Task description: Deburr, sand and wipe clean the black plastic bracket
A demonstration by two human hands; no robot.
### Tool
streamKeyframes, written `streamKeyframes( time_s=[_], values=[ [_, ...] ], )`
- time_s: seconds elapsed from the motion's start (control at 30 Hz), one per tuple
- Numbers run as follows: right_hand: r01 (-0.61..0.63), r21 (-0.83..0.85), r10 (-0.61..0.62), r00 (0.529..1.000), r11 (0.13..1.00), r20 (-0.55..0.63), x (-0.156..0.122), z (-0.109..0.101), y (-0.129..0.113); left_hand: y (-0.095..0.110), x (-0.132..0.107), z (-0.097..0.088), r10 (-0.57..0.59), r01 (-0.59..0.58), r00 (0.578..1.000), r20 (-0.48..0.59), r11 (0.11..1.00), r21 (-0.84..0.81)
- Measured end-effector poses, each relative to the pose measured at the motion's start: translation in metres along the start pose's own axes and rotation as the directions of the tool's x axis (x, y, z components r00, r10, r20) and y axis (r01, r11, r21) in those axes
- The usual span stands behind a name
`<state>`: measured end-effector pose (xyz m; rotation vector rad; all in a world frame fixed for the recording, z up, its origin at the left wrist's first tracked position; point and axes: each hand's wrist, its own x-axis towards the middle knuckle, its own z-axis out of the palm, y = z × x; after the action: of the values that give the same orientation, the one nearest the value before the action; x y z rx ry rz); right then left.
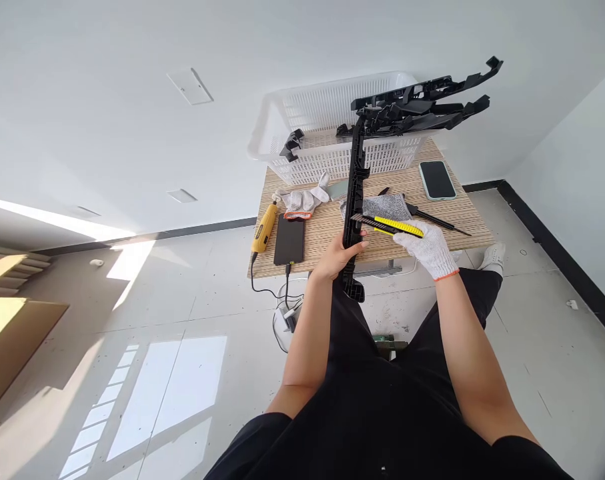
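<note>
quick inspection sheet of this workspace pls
surface: wooden table, small, crowded
job's things: long black plastic part, yellow knife blade at it
clutter: white basket of black parts, phone, spare glove, grey cloth, yellow power tool
hands: bare left hand grips the part; gloved right hand holds the knife
cables: cord hangs from the power tool to the floor
surroundings: tiled floor, white walls

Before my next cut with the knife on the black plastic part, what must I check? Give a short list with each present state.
1. Left hand grips the black plastic part: ok.
2. Right hand gloved, holding the knife: ok.
3. Left hand gloved: not ok, bare.
4. The blade meets the part: ok.
5. Left thumb clear of the blade: cannot tell.
6. Spare glove lies on the table: ok.
</note>
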<state>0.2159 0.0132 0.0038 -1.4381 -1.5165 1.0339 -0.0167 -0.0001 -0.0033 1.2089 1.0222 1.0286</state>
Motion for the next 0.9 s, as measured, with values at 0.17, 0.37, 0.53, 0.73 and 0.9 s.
streamKeyframes(
  time_s=[0.17, 0.37, 0.53, 0.73, 0.9],
  values=[
    [-0.033, 0.007, 0.033, 0.999, 0.999, 0.022, 0.0010, -0.0019, -0.0015, 0.0019, -0.0009, 0.0007, -0.009, 0.009, 1.000, -0.009, 1.000, 0.003],
    [-0.069, -0.002, 0.069, 0.996, 0.998, 0.062, 0.0014, -0.0038, -0.0047, 0.0039, -0.0019, 0.0011, -0.011, 0.012, 1.000, -0.004, 1.000, 0.010],
    [-0.013, -0.025, 0.015, 0.997, 1.000, 0.081, 0.0005, -0.0026, -0.0043, 0.0056, -0.0021, 0.0017, -0.020, 0.020, 1.000, 0.000, 1.000, 0.013],
    [-0.046, 0.007, 0.045, 0.996, 0.999, 0.074, 0.0004, -0.0018, -0.0044, 0.0057, -0.0024, 0.0014, -0.012, 0.012, 1.000, 0.002, 1.000, 0.009],
    [-0.100, 0.085, 0.098, 0.995, 0.991, 0.025, 0.0009, -0.0021, -0.0068, 0.0031, -0.0010, 0.0002, -0.017, 0.017, 1.000, -0.006, 0.999, 0.032]
  ],
)
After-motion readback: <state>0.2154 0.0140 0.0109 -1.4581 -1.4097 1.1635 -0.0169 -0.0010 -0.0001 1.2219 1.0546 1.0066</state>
